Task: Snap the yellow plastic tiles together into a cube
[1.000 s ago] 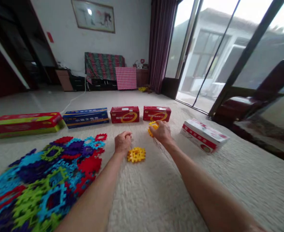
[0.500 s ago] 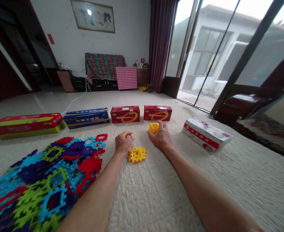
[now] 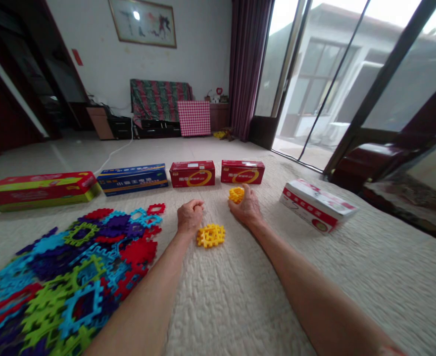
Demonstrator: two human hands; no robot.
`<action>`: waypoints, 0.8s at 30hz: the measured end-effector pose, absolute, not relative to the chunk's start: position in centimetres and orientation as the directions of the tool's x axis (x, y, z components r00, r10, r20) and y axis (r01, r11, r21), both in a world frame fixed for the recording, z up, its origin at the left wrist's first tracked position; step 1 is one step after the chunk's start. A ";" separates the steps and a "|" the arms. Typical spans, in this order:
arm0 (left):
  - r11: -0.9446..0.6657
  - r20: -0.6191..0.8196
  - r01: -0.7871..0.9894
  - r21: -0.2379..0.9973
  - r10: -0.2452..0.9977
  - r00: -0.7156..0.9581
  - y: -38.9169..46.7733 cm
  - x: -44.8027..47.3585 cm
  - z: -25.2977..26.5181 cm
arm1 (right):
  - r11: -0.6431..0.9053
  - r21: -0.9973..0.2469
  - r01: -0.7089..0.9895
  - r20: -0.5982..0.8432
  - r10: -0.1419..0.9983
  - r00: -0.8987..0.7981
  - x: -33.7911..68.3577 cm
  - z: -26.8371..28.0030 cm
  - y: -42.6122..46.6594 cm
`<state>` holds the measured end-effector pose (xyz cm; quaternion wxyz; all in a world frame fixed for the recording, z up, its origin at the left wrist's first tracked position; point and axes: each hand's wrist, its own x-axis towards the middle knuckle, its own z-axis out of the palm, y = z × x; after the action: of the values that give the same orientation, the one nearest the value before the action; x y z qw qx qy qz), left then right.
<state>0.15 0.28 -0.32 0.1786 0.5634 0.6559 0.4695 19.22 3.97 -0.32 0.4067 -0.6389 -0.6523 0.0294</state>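
Note:
My right hand point(image 3: 248, 208) rests on the cream quilted mat point(image 3: 240, 296) and holds a small yellow toothed plastic piece point(image 3: 236, 195) between thumb and fingers. My left hand point(image 3: 189, 216) lies just left of it as a loose fist, knuckles down on the mat, with nothing visible in it. A second yellow toothed piece point(image 3: 211, 235) lies flat on the mat between my two wrists, close to my left hand.
A heap of several interlocking pieces point(image 3: 72, 267) in blue, green, red and purple covers the mat's left. Beyond my hands stand boxes in a row: long red-green point(image 3: 35, 189), blue point(image 3: 132, 179), two red point(image 3: 192, 173) point(image 3: 242, 171). A white-red box point(image 3: 316, 205) lies right.
My right hand has turned from palm-down over the yellow piece to its side, so the piece now shows between thumb and fingers. My left hand and the flat yellow piece have stayed put.

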 end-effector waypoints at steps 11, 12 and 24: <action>-0.070 0.290 0.565 0.822 0.906 -0.310 0.3 0.1 -0.4 | 0.141 -0.548 0.825 0.457 0.876 0.155 19.1 0.0 3.8; -0.070 0.290 0.564 0.823 0.906 -0.310 0.3 0.1 -0.4 | 0.141 -0.545 0.827 0.451 0.880 0.147 19.1 0.1 3.8; -0.067 0.280 0.556 0.828 0.909 -0.308 0.2 0.2 -0.3 | 0.155 -0.519 0.840 0.467 0.875 0.127 19.3 -0.4 4.1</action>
<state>0.16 0.20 -0.27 0.1871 0.5578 0.6570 0.4714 19.30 4.06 -0.42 0.3762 -0.6496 -0.6603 0.0233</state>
